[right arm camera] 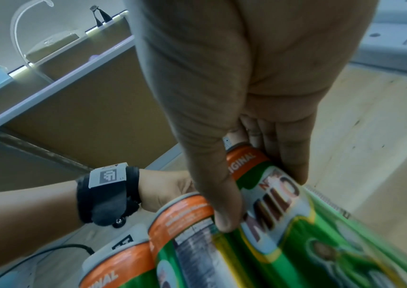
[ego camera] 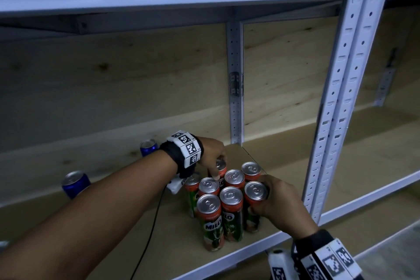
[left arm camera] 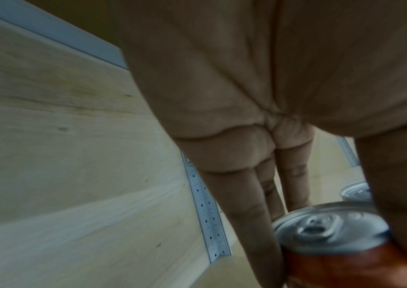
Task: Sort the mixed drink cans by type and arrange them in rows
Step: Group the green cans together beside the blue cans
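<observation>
Several green and orange Milo cans (ego camera: pixel 231 211) stand upright in a tight block on the wooden shelf (ego camera: pixel 113 223). My left hand (ego camera: pixel 211 154) reaches from above and grips the back left can (left arm camera: pixel 333 239) near its top, fingers on one side and thumb on the other. My right hand (ego camera: pixel 279 202) wraps round the right can of the middle row (ego camera: pixel 255 191); in the right wrist view the thumb and fingers (right arm camera: pixel 293 155) press its Milo label (right arm camera: pixel 273 204). Two blue cans (ego camera: pixel 76 183) (ego camera: pixel 148 146) stand apart to the left.
A white perforated upright (ego camera: pixel 334 109) rises just right of the cans. The shelf's white front rail (ego camera: pixel 227 254) runs below them. A plywood back wall (ego camera: pixel 113 89) and a grey post (ego camera: pixel 236 84) lie behind. A black cable (ego camera: pixel 154 218) hangs from my left wrist.
</observation>
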